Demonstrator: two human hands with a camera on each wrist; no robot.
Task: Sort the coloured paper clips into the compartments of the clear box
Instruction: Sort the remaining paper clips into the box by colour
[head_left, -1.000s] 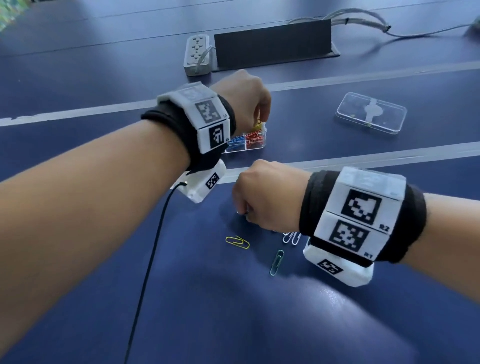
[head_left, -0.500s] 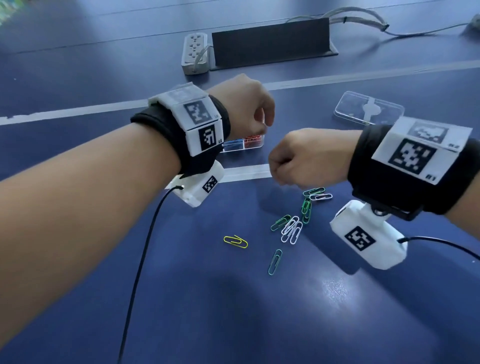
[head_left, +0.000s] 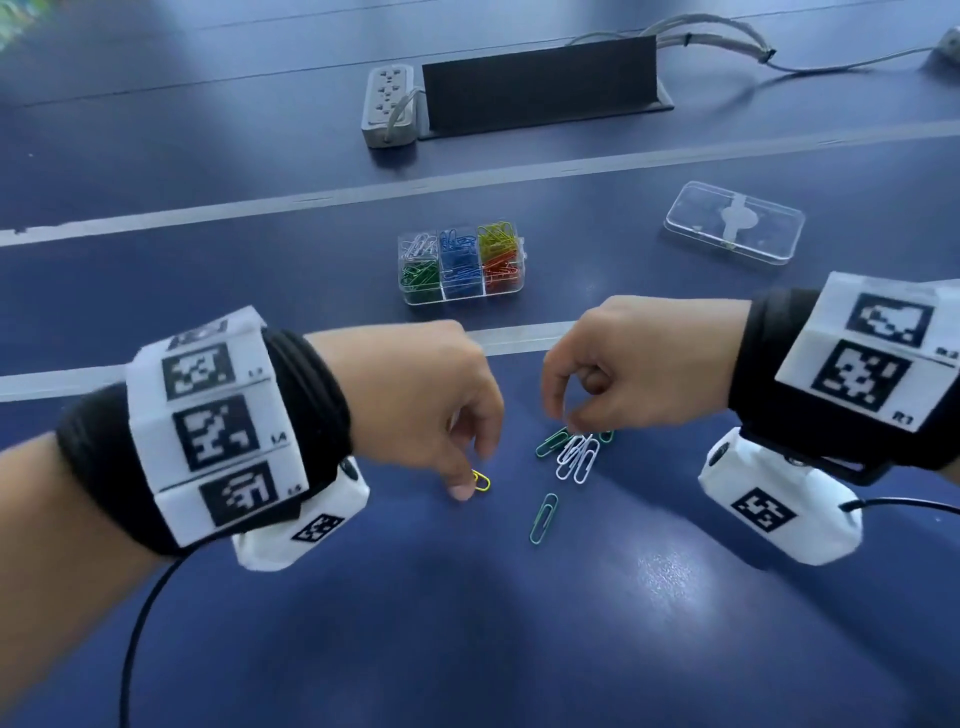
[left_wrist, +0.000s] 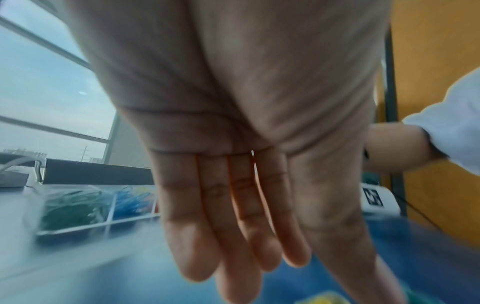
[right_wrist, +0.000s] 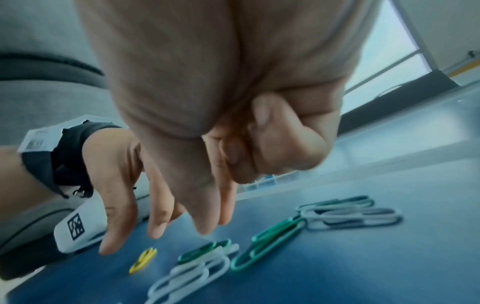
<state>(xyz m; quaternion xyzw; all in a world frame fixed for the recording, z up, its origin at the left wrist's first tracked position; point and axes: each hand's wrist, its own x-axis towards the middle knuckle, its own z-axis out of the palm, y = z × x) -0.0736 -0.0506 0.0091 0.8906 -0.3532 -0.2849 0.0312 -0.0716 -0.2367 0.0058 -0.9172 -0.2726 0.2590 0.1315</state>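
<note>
Left hand (head_left: 415, 395) fingers loosely extended, empty, tip touching or just beside yellow wire paper clip (head_left: 481, 480) on blue desk (head_left: 467, 623). Right hand (head_left: 618, 364): outer fingers curled, forefinger and thumb reach toward white-green clip cluster (head_left: 574, 452); hold unclear. Pinch one clip, lift clear, carry to matching compartment of clear plastic box (head_left: 460, 262).

The clear box (head_left: 460, 264) sits mid-table, its compartments holding paper clips. Its lid (head_left: 733, 223) lies to the right and slightly farther. A power strip (head_left: 390, 105) lies far behind, a flat panel (head_left: 543, 83) on its right. Nearer than the box, loose clips (head_left: 574, 457) lie between the left hand (head_left: 415, 395) and right hand (head_left: 628, 371).
</note>
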